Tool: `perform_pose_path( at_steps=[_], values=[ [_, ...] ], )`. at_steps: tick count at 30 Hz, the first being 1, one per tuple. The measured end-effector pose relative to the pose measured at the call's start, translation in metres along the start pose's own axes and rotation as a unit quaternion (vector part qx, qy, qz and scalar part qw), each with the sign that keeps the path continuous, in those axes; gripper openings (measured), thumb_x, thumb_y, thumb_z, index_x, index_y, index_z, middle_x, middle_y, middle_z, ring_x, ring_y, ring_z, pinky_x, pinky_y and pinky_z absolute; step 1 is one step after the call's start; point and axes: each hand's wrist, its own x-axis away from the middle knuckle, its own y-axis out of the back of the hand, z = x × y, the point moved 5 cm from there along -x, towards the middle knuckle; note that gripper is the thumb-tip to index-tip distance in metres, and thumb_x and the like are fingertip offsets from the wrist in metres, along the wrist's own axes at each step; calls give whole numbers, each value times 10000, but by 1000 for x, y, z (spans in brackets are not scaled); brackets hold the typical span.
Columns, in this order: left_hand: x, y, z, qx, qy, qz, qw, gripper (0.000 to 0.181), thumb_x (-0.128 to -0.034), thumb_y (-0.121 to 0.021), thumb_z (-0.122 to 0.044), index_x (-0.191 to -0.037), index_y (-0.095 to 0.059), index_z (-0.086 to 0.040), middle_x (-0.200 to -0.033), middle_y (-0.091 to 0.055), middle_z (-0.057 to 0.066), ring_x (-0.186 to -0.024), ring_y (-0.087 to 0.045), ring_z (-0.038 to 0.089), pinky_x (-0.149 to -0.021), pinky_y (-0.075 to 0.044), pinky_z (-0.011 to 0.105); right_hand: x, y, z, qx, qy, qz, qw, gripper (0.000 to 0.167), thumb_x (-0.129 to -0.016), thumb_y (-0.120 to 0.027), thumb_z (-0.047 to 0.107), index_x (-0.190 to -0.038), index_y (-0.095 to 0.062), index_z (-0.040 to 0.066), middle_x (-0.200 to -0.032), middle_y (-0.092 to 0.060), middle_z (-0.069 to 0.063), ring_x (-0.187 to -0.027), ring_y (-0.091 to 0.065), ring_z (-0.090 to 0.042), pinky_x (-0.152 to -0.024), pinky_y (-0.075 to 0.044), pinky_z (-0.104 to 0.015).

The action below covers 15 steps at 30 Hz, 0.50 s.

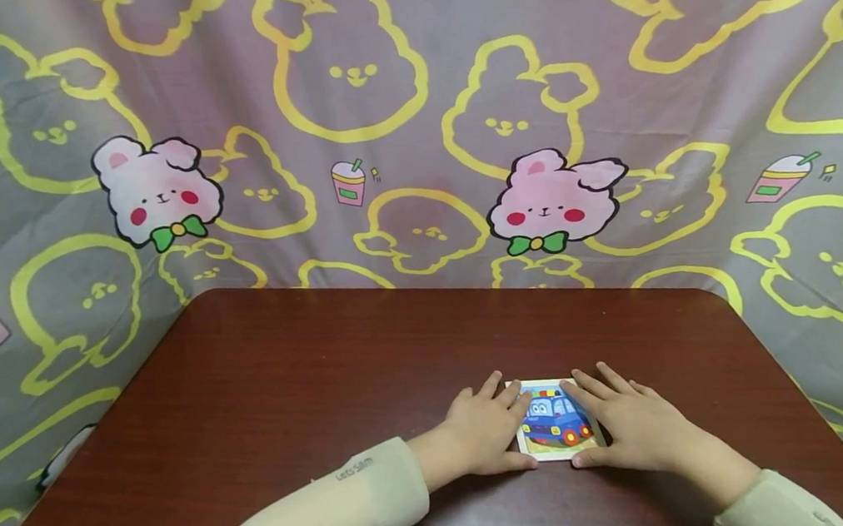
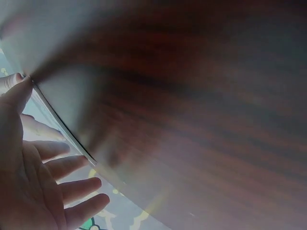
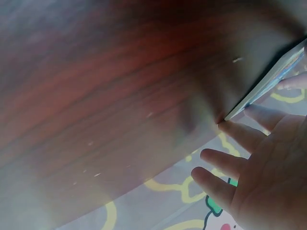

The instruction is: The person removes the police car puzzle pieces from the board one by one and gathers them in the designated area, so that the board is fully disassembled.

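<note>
Two edges of the picture (image 1: 553, 420) on the table (image 1: 310, 365) were touched, nine o'clock by a spread left hand (image 1: 485, 429), three by a spread right hand (image 1: 637, 423); wide table stretched toward ten.

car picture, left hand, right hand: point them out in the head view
car picture (image 1: 548, 421), head view, printed blue car
left hand (image 1: 485, 433), head view, back of hand
right hand (image 1: 633, 426), head view, back of hand
</note>
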Motion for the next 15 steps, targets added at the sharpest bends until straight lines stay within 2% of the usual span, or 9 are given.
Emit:
perform_pose_path(
  at_steps=[8,15],
  values=[
    [11,-4,17,335,153,95,9993,903,-835,-540,-773,-1543,-374,-239,-1607,-367,-25,-1493,-334,257,-1043,-464,465,-6,2,13,-156,78,174,9997,1055,-722,-538,872,-1507,-444,173,-1558,-438,-102,-1430,-352,-483,-987,-404,-701],
    [23,-3,32,417,250,151,9987,931,-813,-567,-777,-1539,-386,-222,-1601,-377,-24,-1496,-327,263,-1067,-444,492,-12,1,25,-264,264,342,9987,1027,-748,-552,843,-1517,-429,172,-1579,-407,-100,-1452,-324,-466,-1000,-386,-711]
  ],
)
